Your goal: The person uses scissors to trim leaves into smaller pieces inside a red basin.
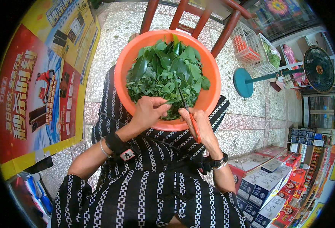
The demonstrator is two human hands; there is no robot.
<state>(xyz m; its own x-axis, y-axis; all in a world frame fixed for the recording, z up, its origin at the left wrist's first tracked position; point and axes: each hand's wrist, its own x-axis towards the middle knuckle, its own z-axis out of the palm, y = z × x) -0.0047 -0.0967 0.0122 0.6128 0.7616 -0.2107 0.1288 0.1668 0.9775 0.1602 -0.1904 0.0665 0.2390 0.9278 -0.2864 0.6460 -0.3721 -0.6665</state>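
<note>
An orange plastic basin (214,76) rests on my lap, heaped with green leaves (163,64). Whole, glossy leaves lie toward its far side, and finer cut pieces lie nearer to me. Over the basin's near left part, my left hand (149,110) pinches a bit of green leaf between thumb and fingers. My right hand (198,121) is closed round the orange handles of a pair of scissors (195,129). Their dark blades point up and left over the leaves, close to the left fingertips. Whether the blades are spread or together is hard to make out.
A red wooden chair (198,26) stands just beyond the basin. A red and yellow poster board (42,87) is at the left. On the right are a green fan (319,69), white baskets (245,41), stacked boxes (264,182) and shelves of goods. The floor is speckled tile (247,117).
</note>
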